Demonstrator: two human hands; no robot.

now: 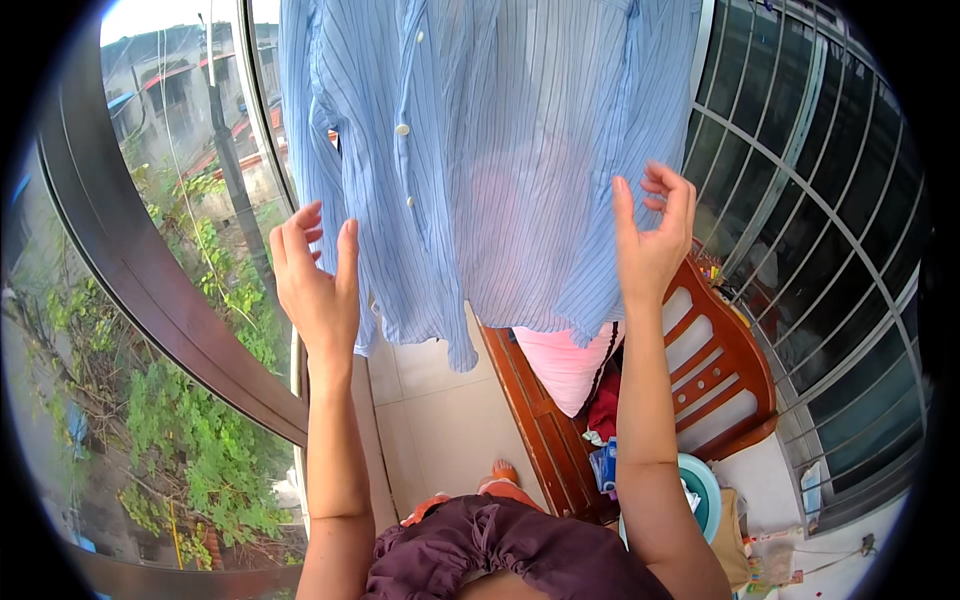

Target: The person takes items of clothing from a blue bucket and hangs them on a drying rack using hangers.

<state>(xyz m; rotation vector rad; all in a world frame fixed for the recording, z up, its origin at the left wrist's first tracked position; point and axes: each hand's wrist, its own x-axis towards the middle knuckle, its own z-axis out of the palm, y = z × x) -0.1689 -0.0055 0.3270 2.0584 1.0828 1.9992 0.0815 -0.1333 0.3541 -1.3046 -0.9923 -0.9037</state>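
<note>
A sheer blue shirt (517,202) with dark pinstripes hangs in front of me, its upper part beyond the top of the picture. White buttons run down one front edge, and the front falls apart from the other side. My left hand (311,274) is raised beside the sleeve at the left, thumb apart from the curled fingers, with nothing in it. On the other side my right hand (654,232) is held up by the right sleeve, thumb and fingers likewise apart and holding nothing. Whether either hand touches the cloth, I cannot tell.
A wooden bench (540,420) on the right bears a pink cushion (562,367) and a blue packet (607,465). Near it stands a teal basin (709,499). Window bars (814,199) line the right side; a window frame (187,300) curves along the left. Below is tiled floor (442,427).
</note>
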